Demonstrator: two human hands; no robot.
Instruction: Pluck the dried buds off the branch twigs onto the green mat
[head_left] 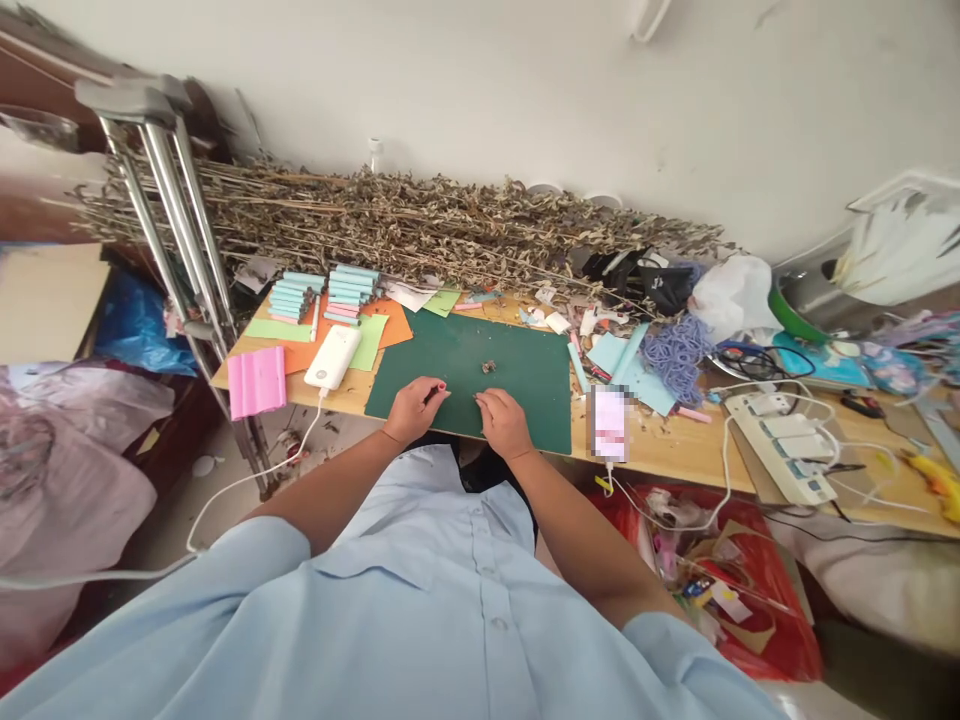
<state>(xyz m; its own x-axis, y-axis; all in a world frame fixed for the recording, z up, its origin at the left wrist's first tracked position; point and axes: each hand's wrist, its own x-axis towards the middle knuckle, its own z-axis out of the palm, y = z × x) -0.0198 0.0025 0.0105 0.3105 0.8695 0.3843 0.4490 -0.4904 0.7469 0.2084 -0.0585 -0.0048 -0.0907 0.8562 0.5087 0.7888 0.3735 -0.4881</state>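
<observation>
My left hand point(417, 410) is closed over the front left part of the green cutting mat point(525, 350), its fingers pinched on a small pink roll point(442, 386). To the right, my right hand point(504, 420) is over the mat's front edge with its fingertips pressed together; whatever they hold, if anything, is too small to name. A small pile of dry brown bits point(489, 367) lies on the mat beyond and between the hands. The hands are apart.
Blue and pink paper rolls point(352, 285), a white power bank point(333, 357) and pink paper point(257, 382) lie left. A phone point(609, 423), purple yarn point(677, 353) and a power strip point(780, 445) are right. Dried stems point(420, 220) line the back; crutches point(176, 200) stand left.
</observation>
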